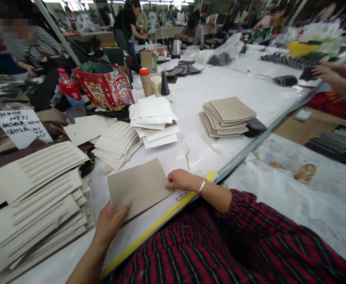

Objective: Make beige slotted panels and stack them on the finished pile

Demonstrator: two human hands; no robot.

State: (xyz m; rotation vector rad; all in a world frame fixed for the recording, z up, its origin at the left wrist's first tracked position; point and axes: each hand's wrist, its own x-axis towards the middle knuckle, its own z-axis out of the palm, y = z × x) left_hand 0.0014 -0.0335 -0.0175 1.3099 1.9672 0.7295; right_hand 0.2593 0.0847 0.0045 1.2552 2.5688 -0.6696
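Observation:
A flat taupe panel [139, 183] lies at the table's near edge between my hands. My left hand [112, 221] grips its lower left edge, with the thumb on top and the other fingers hidden at or below the edge. At the panel's right edge, my right hand [180, 180] has its fingers curled and pinched on the corner. Left of the panel rises a tall stack of cream panels with raised ridges [48, 193]. Beyond it are a smaller ridged pile [118, 144] and a pile of white sheets [155, 122]. A stack of taupe ridged panels [229, 112] sits to the right.
Yellow tape [155, 232] runs along the table edge. Farther back stand a red-capped bottle [70, 86], a red patterned bag [104, 88], an orange-lidded cup [145, 81] and a black cone [165, 83]. A co-worker's hand [326, 73] is at the right.

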